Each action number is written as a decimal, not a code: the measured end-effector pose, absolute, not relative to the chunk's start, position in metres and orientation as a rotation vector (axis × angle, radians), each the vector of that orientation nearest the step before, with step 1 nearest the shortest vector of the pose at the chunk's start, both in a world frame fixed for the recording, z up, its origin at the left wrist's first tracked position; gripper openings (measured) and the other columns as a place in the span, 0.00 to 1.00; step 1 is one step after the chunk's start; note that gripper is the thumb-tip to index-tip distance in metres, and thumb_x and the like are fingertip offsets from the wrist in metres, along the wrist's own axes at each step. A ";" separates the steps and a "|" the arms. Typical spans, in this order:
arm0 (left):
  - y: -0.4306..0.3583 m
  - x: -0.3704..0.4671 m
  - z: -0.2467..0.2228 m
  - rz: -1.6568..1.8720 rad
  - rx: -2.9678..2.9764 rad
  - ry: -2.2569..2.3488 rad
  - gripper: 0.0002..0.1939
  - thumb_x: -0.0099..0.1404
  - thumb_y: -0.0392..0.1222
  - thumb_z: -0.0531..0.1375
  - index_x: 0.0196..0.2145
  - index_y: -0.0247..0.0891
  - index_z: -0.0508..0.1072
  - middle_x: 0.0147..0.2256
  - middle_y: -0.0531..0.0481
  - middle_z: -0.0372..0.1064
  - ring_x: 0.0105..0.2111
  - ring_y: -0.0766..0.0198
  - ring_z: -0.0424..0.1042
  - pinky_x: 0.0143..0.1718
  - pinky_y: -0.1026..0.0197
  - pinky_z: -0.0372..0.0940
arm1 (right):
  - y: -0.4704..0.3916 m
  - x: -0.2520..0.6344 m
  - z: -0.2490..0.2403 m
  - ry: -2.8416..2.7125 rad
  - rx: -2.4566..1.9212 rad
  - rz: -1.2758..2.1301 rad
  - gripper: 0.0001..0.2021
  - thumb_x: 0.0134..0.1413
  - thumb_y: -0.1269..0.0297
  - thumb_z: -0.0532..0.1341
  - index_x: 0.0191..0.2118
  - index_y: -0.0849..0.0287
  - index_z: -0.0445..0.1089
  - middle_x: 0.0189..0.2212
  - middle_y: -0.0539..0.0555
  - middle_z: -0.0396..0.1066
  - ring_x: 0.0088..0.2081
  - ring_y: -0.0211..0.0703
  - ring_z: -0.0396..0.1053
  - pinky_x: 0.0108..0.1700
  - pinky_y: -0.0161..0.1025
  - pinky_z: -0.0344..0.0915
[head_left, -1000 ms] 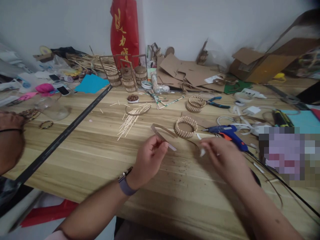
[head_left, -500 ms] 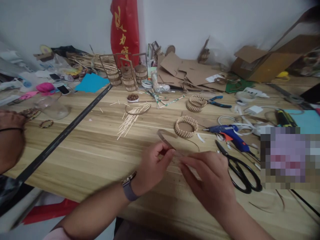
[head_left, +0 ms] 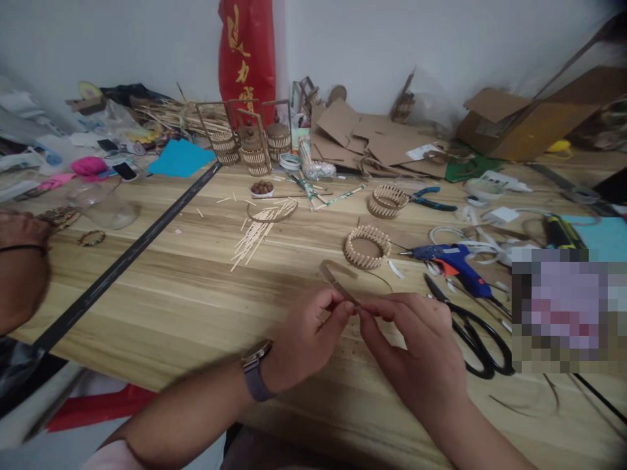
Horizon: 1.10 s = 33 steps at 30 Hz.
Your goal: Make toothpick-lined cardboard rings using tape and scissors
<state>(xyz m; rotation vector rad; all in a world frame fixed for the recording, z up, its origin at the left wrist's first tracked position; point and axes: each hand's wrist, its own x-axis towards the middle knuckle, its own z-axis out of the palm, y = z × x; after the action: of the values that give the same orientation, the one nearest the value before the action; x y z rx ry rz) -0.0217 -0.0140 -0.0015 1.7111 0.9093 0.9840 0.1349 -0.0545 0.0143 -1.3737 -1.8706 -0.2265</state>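
A thin brown strip [head_left: 336,281], bent back in a loop at its far end, is pinched by my left hand [head_left: 306,336]. My right hand [head_left: 416,346] closes thumb and fingers on the strip's near end, its fingertips beside the left ones. Just beyond is a ring of short wooden sticks on a brown base [head_left: 367,248]. A second such ring [head_left: 388,200] stands farther back. Loose pale sticks [head_left: 255,238] lie to the left, partly under a curved brown strip [head_left: 274,219]. Black-handled scissors [head_left: 473,339] rest to the right of my right hand.
A blue glue gun [head_left: 455,261] and pliers [head_left: 434,198] lie at the right. Small lantern-like baskets [head_left: 255,156], a bowl of brown beads [head_left: 262,189] and cardboard pieces [head_left: 372,140] are farther back. Another person's arm [head_left: 22,281] rests at the left edge.
Both hands have shifted slightly right with the strip, and their fingertips are closer together. The strip's looped end now sits a little farther right.
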 end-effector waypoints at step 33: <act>-0.021 -0.022 -0.004 1.040 1.947 0.953 0.09 0.69 0.41 0.55 0.32 0.38 0.70 0.31 0.48 0.73 0.33 0.62 0.72 0.35 0.61 0.63 | -0.053 0.140 0.013 -1.904 -1.384 -0.017 0.06 0.59 0.68 0.57 0.31 0.55 0.68 0.23 0.47 0.70 0.28 0.40 0.68 0.34 0.39 0.60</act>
<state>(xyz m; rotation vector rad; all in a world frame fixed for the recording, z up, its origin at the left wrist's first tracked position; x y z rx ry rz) -0.0221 -0.0205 -0.0035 1.9469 0.9527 1.0399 0.1401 -0.0531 0.0129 -1.3843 -1.9036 -0.0168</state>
